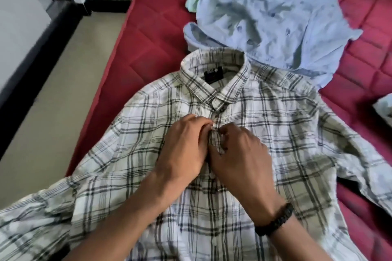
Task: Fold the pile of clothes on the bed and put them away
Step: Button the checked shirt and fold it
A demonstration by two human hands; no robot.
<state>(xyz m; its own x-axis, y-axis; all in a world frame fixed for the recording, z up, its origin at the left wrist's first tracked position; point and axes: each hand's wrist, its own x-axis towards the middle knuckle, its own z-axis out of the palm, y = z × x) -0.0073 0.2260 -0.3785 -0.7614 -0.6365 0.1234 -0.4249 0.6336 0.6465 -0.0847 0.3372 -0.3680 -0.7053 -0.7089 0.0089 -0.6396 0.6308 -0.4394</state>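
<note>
Plaid shirt [265, 133]: front up on the bed [161, 25], collar toward the far edge, hem toward us; long axis runs away from us.
Left hand [182, 148]: we pinch the button strip just below the collar, fingers closed on cloth.
Right hand [239, 150]: closed on the same strip from the other side, touching the left; black bracelet [275, 220] on the wrist.
Key relation: button line lies directly between both hands, equally near; we judge buttoning is under way.
Blue shirt [275, 17]: crumpled beyond the collar, unfolded.
</note>
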